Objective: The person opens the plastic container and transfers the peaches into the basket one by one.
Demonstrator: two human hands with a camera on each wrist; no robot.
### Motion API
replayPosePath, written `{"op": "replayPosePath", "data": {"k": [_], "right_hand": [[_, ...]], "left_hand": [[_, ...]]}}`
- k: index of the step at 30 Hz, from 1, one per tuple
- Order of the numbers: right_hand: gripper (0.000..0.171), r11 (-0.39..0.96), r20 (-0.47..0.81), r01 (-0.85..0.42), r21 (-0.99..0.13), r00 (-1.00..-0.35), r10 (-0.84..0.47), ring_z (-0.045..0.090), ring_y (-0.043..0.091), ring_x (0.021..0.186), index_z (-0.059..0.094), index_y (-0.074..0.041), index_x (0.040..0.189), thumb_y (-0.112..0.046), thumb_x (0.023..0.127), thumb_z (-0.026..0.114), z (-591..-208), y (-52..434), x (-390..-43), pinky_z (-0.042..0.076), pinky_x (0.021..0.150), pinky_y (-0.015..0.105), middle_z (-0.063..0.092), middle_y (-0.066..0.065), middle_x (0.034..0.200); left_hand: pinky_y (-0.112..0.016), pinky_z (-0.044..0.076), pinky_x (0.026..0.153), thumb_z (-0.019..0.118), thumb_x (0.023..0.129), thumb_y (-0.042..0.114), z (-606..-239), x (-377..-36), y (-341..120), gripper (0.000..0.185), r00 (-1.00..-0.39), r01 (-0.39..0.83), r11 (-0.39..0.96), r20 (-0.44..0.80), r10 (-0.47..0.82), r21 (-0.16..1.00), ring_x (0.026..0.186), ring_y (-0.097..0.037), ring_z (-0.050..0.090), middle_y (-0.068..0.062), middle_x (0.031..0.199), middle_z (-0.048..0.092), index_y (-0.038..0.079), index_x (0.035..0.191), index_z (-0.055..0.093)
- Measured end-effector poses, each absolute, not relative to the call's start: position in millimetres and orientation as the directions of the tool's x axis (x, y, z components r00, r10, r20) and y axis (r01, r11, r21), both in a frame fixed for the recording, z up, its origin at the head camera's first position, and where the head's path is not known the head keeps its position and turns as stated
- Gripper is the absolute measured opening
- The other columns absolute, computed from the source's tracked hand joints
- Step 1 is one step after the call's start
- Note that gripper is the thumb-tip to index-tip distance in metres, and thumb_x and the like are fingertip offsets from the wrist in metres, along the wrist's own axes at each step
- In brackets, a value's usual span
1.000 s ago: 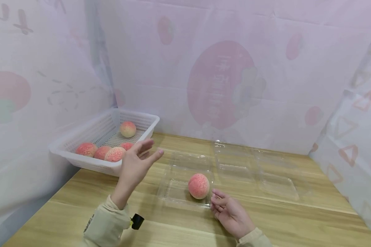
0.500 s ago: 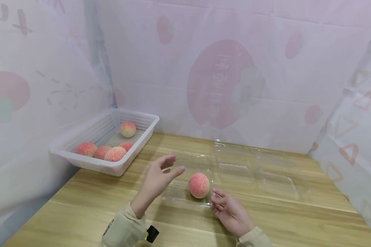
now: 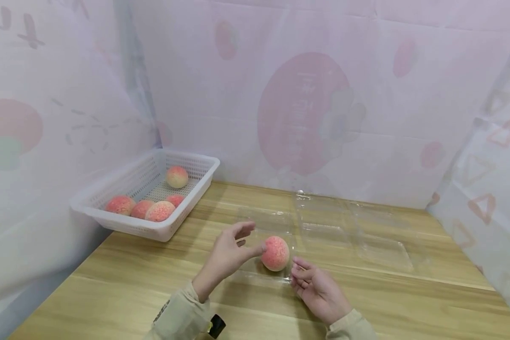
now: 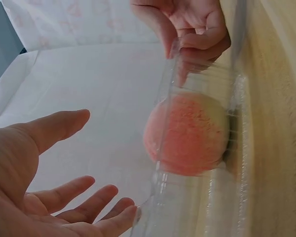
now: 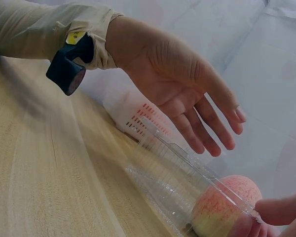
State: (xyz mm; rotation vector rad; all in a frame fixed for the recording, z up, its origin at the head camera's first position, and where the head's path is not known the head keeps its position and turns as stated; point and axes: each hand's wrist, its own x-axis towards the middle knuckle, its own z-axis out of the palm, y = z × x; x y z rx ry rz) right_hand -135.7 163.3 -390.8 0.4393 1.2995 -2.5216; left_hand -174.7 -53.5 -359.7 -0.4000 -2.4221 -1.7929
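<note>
A pink peach [image 3: 275, 253] sits in an open clear plastic clamshell container [image 3: 255, 222] on the wooden table. My left hand [image 3: 250, 238] is beside the peach on its left, fingers straight and spread, holding nothing. In the left wrist view one fingertip [image 4: 130, 217] reaches the container's rim, and the peach [image 4: 187, 133] lies just beyond the palm. My right hand [image 3: 299, 274] is at the container's near right corner. Its curled fingers [image 4: 197, 34] pinch the clear rim. The right wrist view shows the left hand [image 5: 187, 94] hovering over the container [image 5: 167, 173] and the peach [image 5: 227, 207].
A white perforated basket [image 3: 131, 227] with several peaches [image 3: 159, 211] stands at the table's back left. Another open clear clamshell [image 3: 352, 231] lies to the right of the first. Patterned fabric walls close in the left, back and right sides.
My left hand has moved right from beside the basket to the peach in the container. My right hand has stayed at the container's corner.
</note>
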Motion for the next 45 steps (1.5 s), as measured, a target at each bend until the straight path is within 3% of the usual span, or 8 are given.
{"op": "replayPosePath", "data": {"k": [11,29,36,45], "right_hand": [[0.050,-0.549,-0.387,0.371,-0.749,-0.918,-0.091,0.050,0.020,0.093,0.035,0.010,0.138,0.012,0.092,0.054,-390.2,162.0,-134.9,0.043,0.094,0.032,0.046,0.017,0.112],[0.051,-0.554,-0.382,0.364,-0.749,-0.920,-0.088,0.050,0.021,0.093,0.034,0.011,0.139,0.012,0.092,0.054,-391.6,162.5,-135.7,0.043,0.094,0.032,0.046,0.017,0.112],[0.051,-0.546,-0.382,0.366,-0.753,-0.920,-0.089,0.050,0.020,0.092,0.034,0.011,0.139,0.012,0.092,0.054,-392.4,162.2,-136.0,0.043,0.093,0.032,0.046,0.016,0.111],[0.052,-0.541,-0.381,0.362,-0.759,-0.921,-0.082,0.051,0.019,0.091,0.034,0.011,0.140,0.012,0.091,0.054,-390.7,161.7,-135.6,0.044,0.092,0.032,0.049,0.015,0.109]], "left_hand": [[-0.049,0.045,0.100,0.086,0.076,0.017,-372.4,-176.3,-44.8,0.063,-0.949,0.285,0.235,0.240,0.203,0.929,0.121,-0.038,0.052,-0.019,0.130,0.057,-0.005,0.128,0.058],[-0.051,0.044,0.100,0.088,0.074,0.014,-377.8,-179.4,-33.1,0.069,-0.946,0.286,0.298,0.220,0.238,0.911,0.124,-0.044,0.048,-0.022,0.135,0.054,-0.006,0.130,0.055],[-0.056,0.044,0.098,0.087,0.072,0.011,-381.1,-181.2,-23.9,0.068,-0.946,0.292,0.296,0.229,0.229,0.909,0.120,-0.047,0.050,-0.031,0.130,0.053,-0.007,0.129,0.055],[-0.050,0.051,0.092,0.087,0.072,0.011,-381.9,-181.5,-19.4,0.067,-0.947,0.301,0.342,0.237,0.214,0.890,0.113,-0.044,0.057,-0.029,0.126,0.057,-0.007,0.128,0.056]]}}
